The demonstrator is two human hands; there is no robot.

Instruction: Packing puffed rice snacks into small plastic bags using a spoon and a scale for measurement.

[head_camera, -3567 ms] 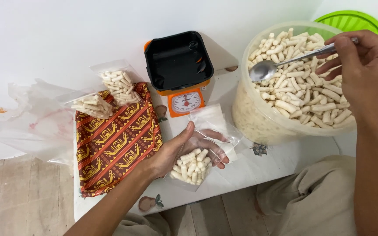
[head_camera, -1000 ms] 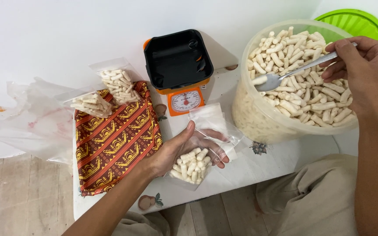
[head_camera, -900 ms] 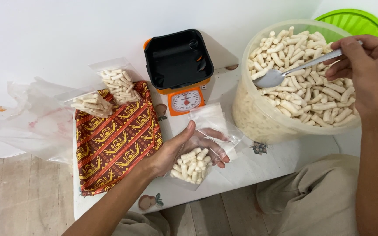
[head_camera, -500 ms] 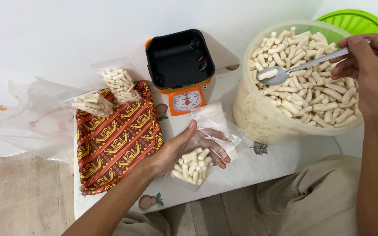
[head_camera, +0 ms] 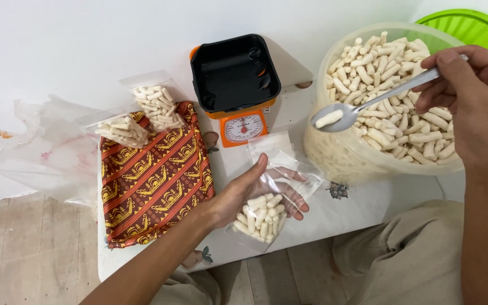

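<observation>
The left hand (head_camera: 244, 195) cradles a small clear bag (head_camera: 269, 200), partly filled with pale snack sticks, just in front of the orange scale (head_camera: 238, 90). Its mouth should be held wide. To the scale's right, the right hand (head_camera: 473, 99) pinches a spoon (head_camera: 368, 101) carrying one stick above the tub (head_camera: 334, 149); level travel would avoid spilling.

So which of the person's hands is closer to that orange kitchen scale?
The left hand. It holds a small clear bag just below the scale, while the right hand holds a spoon over the tub, farther right.
</observation>
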